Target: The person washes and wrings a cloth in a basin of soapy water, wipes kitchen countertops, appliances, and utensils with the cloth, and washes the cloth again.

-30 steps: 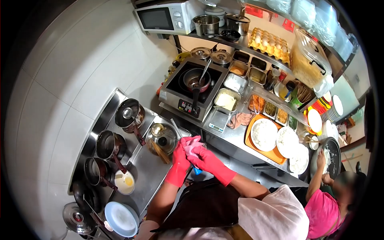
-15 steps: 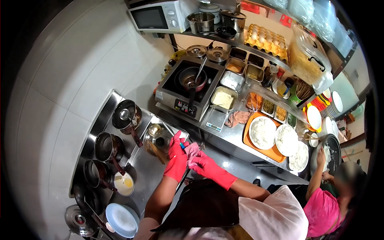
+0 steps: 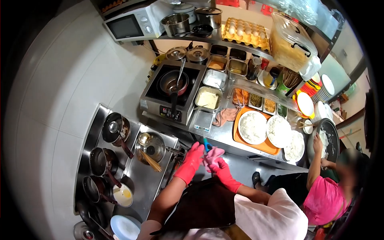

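My left hand [image 3: 193, 159], in a red rubber glove, is closed around a utensil with a blue handle [image 3: 207, 145]; much of its shaft is hidden by the glove. Beside it, my right hand [image 3: 225, 174], also in a red glove, grips a bunched pink cloth [image 3: 213, 156] close under the blue handle. Both hands are in front of my dark apron, between the steel counter on the left and the long worktop. Left of my hands, a glass-lidded pan [image 3: 152, 149] has wooden chopsticks [image 3: 150, 161] lying across it.
Several dark pans [image 3: 103, 161] line the left counter. An induction cooker [image 3: 173, 89] holds a small pan with a ladle. Rice plates [image 3: 253, 127] and food trays [image 3: 209, 99] stand on the worktop. At right, a person in pink [image 3: 326, 200] handles a large black pan [image 3: 328, 140].
The camera view has shifted. The blue handle, lower between my hands at first, now points up beyond them. My hands have moved to the right, with the pink cloth still in the right one.
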Motion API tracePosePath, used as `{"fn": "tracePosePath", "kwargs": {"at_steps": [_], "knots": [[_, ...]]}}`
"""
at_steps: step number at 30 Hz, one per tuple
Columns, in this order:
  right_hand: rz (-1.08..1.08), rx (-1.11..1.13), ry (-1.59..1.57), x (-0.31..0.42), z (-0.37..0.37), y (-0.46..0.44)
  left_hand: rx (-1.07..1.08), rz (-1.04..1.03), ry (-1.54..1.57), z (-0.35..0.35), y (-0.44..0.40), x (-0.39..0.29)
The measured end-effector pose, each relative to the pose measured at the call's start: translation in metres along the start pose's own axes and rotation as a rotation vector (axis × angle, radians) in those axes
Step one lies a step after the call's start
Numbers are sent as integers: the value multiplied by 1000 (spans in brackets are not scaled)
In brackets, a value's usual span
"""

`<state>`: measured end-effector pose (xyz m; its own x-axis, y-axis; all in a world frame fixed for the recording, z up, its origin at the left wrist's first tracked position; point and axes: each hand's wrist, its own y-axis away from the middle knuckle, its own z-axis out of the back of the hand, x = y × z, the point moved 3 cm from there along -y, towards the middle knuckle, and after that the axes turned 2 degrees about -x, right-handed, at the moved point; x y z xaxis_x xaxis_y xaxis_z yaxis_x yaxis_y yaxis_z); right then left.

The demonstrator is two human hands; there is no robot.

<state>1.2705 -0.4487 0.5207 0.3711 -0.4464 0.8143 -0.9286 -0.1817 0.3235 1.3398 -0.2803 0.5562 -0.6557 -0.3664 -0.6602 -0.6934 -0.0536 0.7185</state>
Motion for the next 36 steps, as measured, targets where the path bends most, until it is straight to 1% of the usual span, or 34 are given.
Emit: {"fn": "tracePosePath", "kwargs": {"at_steps": [1, 4, 5, 8, 11, 12, 14, 15, 18, 19, 22, 23, 27, 30, 32, 34, 35, 36], "knots": [[-37, -33, -20, -5, 16, -5, 70, 37, -13, -3, -2, 8], [-45, -155, -93, -5, 29, -16, 148, 51, -107, -8, 16, 11], [-67, -191, -112, -9, 33, -20, 151, 54, -117, -8, 20, 12], [-57, -183, -116, -14, 36, -38, 185, 67, -112, -2, 30, 14], [-34, -277, -173, -13, 38, -63, 186, 48, -139, 5, 39, 18], [-23, -334, -174, -16, 44, -73, 183, 40, -147, 6, 46, 18], [3, -442, -172, -17, 55, -93, 209, -47, -124, 13, 66, 15], [83, -491, -208, -2, 51, -94, 221, -92, -112, 17, 73, 16], [191, -524, -279, 28, 49, -100, 178, -89, -148, 35, 68, 26], [175, -628, -281, 27, 52, -104, 186, -97, -171, 40, 70, 29], [240, -517, -249, 17, 49, -98, 138, -71, -97, 40, 89, 25], [247, -436, -279, 19, 36, -89, 122, -50, -74, 50, 79, 36], [185, -322, -302, 2, 15, -84, 109, -43, 0, 62, 81, 40], [150, -423, -317, 3, 8, -108, 97, -34, 46, 66, 84, 39], [105, -431, -305, 3, 12, -135, 75, -19, 51, 67, 83, 39], [71, -460, -292, -2, 20, -165, 98, -37, 78, 69, 81, 43], [3, -347, -273, 4, 25, -180, 104, -42, 93, 72, 80, 47], [-18, -368, -250, 11, 22, -179, 106, -40, 92, 75, 78, 52]]}}
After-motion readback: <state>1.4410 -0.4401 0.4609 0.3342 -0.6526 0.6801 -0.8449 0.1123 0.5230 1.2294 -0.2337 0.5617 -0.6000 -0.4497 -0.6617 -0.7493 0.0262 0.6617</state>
